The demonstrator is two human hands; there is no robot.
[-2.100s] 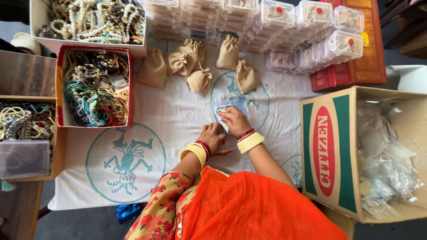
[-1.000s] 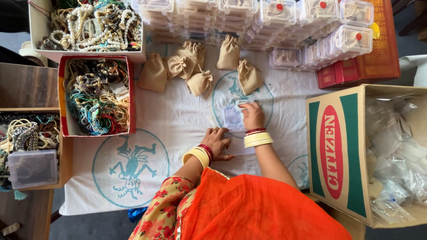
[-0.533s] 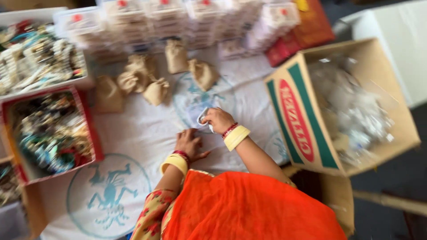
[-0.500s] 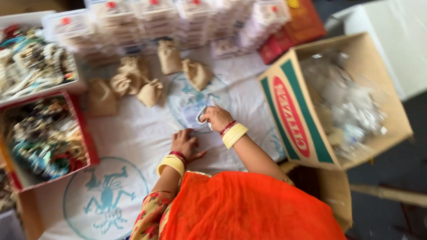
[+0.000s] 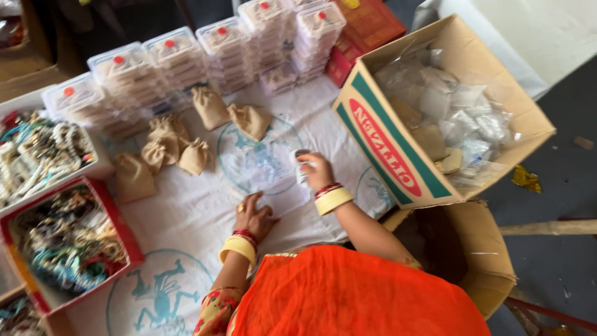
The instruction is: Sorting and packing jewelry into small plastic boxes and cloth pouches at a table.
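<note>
Fingers of the right hand (image 5: 316, 171) are curled around a small clear packet (image 5: 301, 167) with something dark at its top end, lifted just off the white printed sheet (image 5: 205, 211); what is inside is too blurred to tell. The packet stands roughly upright in the grip, its long axis running away from the person, and it sits on the thumb side of that hand, towards the middle of the sheet. The left hand (image 5: 254, 216) lies nearer the body, fingers spread and pressed flat on the sheet, holding nothing; it is below and to the left of the packet, with a clear gap between them, so the right hand is the one on it. To the right of the held packet, just beside the right wrist, stands an open cardboard box (image 5: 398, 146) tilted on its side and filled with more clear bags (image 5: 448, 106). Beyond the hands, towards the far edge of the sheet, lie 6 or so small tan drawstring pouches (image 5: 186, 146), and behind them stacks of clear lidded containers (image 5: 186, 62), each marked with a red dot. At the left, well apart from both hands, a red-rimmed tray (image 5: 127, 233) holds tangled beaded bracelets (image 5: 65, 246), and a white tray (image 5: 93, 158) above it holds more. Both wrists carry yellow and red bangles.
</note>
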